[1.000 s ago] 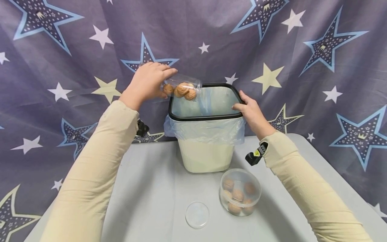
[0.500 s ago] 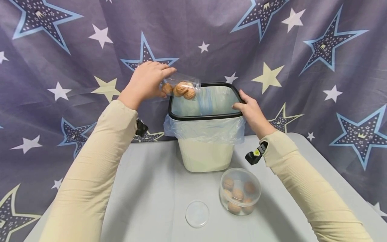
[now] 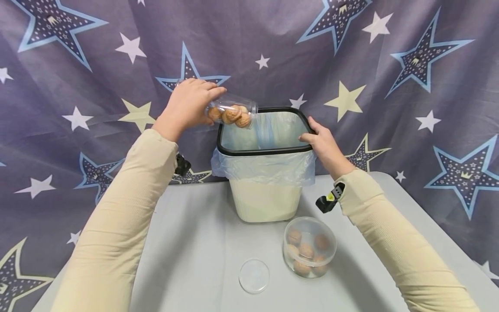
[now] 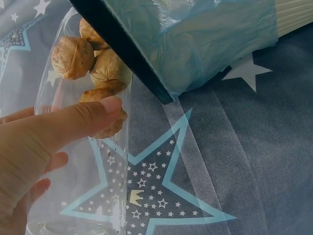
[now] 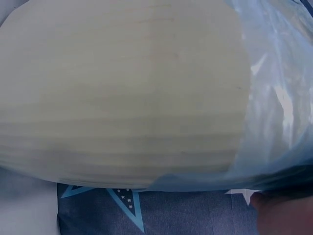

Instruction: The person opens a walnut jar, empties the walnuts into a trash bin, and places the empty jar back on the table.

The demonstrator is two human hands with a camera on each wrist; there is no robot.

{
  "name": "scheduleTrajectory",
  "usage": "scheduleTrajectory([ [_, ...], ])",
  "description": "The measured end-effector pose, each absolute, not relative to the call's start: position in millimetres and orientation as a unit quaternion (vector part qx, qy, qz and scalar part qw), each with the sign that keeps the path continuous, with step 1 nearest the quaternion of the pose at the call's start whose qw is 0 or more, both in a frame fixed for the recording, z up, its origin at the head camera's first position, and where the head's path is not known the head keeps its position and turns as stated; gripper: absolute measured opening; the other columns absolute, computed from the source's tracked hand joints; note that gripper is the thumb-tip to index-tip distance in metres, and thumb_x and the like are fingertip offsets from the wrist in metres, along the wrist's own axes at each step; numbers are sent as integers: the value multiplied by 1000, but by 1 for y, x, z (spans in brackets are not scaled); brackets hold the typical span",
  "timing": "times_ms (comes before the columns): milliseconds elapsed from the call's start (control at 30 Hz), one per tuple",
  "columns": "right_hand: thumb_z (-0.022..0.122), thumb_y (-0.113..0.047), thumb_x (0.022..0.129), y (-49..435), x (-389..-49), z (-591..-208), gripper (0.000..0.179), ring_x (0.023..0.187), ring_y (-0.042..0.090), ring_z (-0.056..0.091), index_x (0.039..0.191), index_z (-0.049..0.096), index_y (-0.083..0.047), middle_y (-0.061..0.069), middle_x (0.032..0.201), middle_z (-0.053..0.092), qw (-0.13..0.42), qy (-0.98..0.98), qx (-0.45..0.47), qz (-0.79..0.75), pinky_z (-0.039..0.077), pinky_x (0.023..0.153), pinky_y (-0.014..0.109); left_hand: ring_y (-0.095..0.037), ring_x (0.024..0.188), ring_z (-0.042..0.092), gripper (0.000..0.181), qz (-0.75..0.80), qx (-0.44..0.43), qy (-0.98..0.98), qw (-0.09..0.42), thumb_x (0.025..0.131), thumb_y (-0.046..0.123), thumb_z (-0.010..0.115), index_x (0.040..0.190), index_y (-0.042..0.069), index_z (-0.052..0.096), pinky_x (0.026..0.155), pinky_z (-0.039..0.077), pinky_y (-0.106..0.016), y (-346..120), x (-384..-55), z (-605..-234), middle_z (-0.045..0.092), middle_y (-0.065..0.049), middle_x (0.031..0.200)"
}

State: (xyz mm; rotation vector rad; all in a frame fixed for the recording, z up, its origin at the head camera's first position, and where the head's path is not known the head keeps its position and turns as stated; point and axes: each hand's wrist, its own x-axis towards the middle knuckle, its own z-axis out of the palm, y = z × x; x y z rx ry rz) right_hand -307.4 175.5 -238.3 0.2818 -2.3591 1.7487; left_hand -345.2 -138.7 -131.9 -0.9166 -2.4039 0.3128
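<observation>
My left hand [image 3: 191,104] grips a clear plastic jar [image 3: 226,102], tipped on its side with its mouth at the left rim of a trash bin [image 3: 267,201]. Several walnuts [image 4: 107,68] lie inside the jar toward its mouth; in the left wrist view my thumb is laid along the jar's wall. The bin is cream, with a black rim and a blue bag [image 3: 269,167] folded over it. My right hand [image 3: 325,145] holds the bin's rim at the right side, thumb over the inner edge. In the right wrist view the bin's wall fills most of the frame.
A round clear tub [image 3: 309,275] with several walnuts stands on the table [image 3: 187,260] in front of the bin, to the right. Left of the tub lies a clear round lid [image 3: 254,276]. A curtain with stars [image 3: 249,26] hangs right behind the table.
The jar in my left hand has shifted very slightly left, and the walnuts with it. My right hand stays on the bin's rim; the tub and lid have not moved.
</observation>
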Motion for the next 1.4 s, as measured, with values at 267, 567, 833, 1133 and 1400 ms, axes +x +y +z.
scheduleTrajectory([
  [267, 52, -6, 82, 176, -307, -238, 76, 142, 14, 12, 149, 16, -6, 4, 156, 14, 97, -798, 93, 588, 19, 114, 30, -40, 120, 48, 81, 122, -329, -900, 257, 63, 21, 86, 134, 6, 50, 104, 32, -52, -136, -345, -131, 53, -18, 132],
  [567, 51, -5, 82, 176, -307, -238, 76, 142, 15, 11, 149, 14, -6, 6, 157, 12, 91, -792, 98, 596, 19, 114, 31, -39, 121, 47, 80, 123, -319, -904, 258, 64, 20, 85, 135, 6, 50, 106, 31, -51, -135, -346, -131, 53, -17, 132],
  [833, 51, -5, 82, 176, -307, -237, 76, 142, 15, 11, 149, 14, -6, 6, 157, 12, 88, -792, 96, 597, 19, 114, 31, -39, 118, 50, 80, 107, -332, -904, 247, 62, 20, 85, 134, 7, 52, 99, 37, -51, -133, -344, -131, 55, -17, 131],
  [1133, 51, -6, 83, 176, -306, -237, 76, 142, 15, 12, 149, 14, -8, 5, 157, 11, 84, -794, 95, 595, 20, 114, 32, -37, 117, 51, 78, 101, -337, -903, 246, 62, 20, 84, 132, 7, 53, 100, 38, -49, -132, -345, -132, 57, -15, 129],
  [1400, 52, -6, 83, 176, -307, -237, 77, 142, 14, 12, 149, 13, -7, 3, 157, 11, 81, -791, 93, 599, 20, 113, 32, -38, 117, 51, 78, 91, -339, -905, 241, 62, 20, 84, 132, 8, 53, 100, 38, -50, -134, -347, -132, 57, -15, 130],
])
